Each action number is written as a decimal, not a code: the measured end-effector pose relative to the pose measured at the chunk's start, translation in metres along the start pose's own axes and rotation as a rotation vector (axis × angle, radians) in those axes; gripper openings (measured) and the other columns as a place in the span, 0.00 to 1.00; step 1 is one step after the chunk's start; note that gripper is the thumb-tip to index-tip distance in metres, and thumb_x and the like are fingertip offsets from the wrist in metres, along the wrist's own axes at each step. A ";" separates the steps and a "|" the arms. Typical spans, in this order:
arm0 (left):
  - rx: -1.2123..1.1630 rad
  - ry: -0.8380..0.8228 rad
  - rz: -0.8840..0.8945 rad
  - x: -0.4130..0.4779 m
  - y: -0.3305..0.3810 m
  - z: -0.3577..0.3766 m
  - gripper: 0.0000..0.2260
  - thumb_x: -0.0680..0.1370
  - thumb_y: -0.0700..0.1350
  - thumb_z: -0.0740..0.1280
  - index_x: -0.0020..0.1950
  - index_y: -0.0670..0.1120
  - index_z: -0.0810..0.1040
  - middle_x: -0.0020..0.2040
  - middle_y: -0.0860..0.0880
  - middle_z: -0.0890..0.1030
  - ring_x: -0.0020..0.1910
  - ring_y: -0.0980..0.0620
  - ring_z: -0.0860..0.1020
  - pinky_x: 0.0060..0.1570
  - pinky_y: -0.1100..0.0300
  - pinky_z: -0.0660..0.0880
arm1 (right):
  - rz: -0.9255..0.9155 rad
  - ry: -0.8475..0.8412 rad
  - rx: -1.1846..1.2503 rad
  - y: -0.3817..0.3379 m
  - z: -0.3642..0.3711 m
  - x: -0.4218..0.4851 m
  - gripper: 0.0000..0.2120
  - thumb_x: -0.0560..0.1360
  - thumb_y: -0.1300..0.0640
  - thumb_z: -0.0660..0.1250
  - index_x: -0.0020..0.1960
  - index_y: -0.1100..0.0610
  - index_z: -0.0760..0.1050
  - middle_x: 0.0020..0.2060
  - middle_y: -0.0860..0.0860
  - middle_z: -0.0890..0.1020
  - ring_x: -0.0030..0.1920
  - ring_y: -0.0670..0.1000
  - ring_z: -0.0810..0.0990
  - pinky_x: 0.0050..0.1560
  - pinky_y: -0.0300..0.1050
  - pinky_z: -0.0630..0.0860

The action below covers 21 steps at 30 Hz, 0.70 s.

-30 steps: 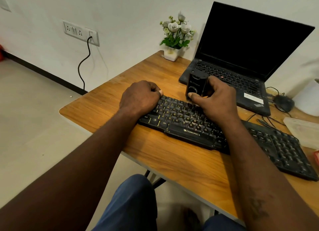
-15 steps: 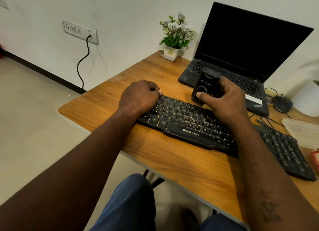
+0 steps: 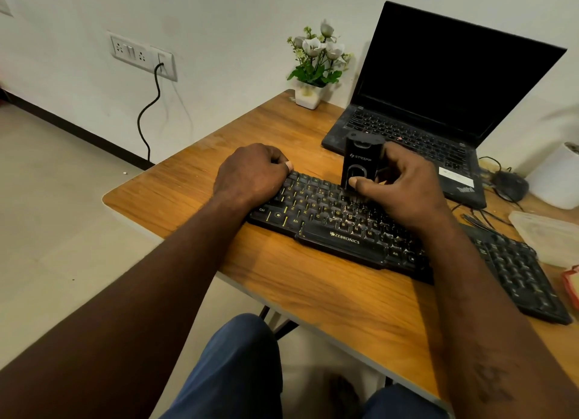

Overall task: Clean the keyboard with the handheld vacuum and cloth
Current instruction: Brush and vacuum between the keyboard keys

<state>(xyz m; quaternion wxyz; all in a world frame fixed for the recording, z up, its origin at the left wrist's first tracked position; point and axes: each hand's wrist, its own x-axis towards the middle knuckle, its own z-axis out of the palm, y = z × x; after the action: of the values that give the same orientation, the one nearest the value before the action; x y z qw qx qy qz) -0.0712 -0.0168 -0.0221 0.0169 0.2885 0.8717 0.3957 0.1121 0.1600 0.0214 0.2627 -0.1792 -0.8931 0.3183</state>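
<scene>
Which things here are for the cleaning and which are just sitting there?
For the job: handheld vacuum, gripped in the right hand; keyboard, with the left hand on its corner. No cloth is plainly in view.
Just lying about: laptop, flower pot, mouse.

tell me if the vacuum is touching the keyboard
Touching. The head view shows the handheld vacuum, gripped in the right hand, standing upright with its bristles on the keyboard keys.

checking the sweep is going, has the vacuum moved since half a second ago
Yes: the vacuum in the right hand has shifted left along the keyboard, back toward the laptop's front left corner.
</scene>
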 end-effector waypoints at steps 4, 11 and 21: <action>0.000 -0.005 0.003 0.000 0.000 0.000 0.10 0.80 0.59 0.66 0.49 0.56 0.85 0.47 0.57 0.84 0.48 0.54 0.80 0.51 0.53 0.77 | 0.042 0.152 -0.154 0.004 0.000 0.004 0.21 0.73 0.54 0.79 0.64 0.50 0.78 0.52 0.44 0.82 0.52 0.48 0.83 0.52 0.46 0.82; -0.009 0.006 0.002 0.000 -0.001 0.001 0.10 0.80 0.59 0.67 0.48 0.56 0.84 0.46 0.58 0.83 0.47 0.55 0.80 0.48 0.55 0.75 | 0.062 0.054 0.026 0.010 -0.009 -0.001 0.24 0.71 0.54 0.80 0.63 0.42 0.76 0.51 0.43 0.83 0.52 0.48 0.84 0.53 0.58 0.85; 0.005 0.007 0.000 0.000 -0.001 0.001 0.10 0.80 0.59 0.67 0.49 0.57 0.85 0.46 0.58 0.83 0.47 0.55 0.80 0.45 0.56 0.73 | -0.017 -0.019 0.158 -0.004 -0.001 -0.005 0.24 0.72 0.55 0.80 0.63 0.42 0.75 0.54 0.43 0.84 0.54 0.45 0.85 0.54 0.48 0.85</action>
<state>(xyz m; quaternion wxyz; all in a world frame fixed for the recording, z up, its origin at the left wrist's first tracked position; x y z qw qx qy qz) -0.0716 -0.0164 -0.0230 0.0134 0.2871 0.8728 0.3946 0.1162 0.1553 0.0229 0.2703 -0.1471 -0.8690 0.3874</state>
